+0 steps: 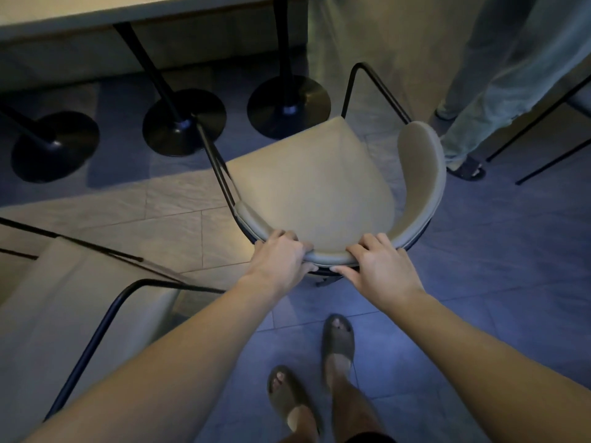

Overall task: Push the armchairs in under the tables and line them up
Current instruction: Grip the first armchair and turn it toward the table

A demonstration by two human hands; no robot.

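Note:
A beige armchair (315, 183) with a curved padded backrest and thin black metal arms stands in the middle of the floor, its seat turned toward the upper left. My left hand (279, 259) and my right hand (380, 266) both grip the near rim of its backrest, fingers curled over the top. The pale table (105, 9) runs along the top left edge, on black pedestal legs with round bases (184, 123). The chair's front sits just short of those bases, outside the table edge. A second beige armchair (73, 318) is at the lower left, partly cut off.
Another person's legs in light trousers and dark sandals (467, 169) stand close to the chair's right side. A further chair's black frame (543, 132) shows at the right edge. My own feet in sandals are on the tiled floor below.

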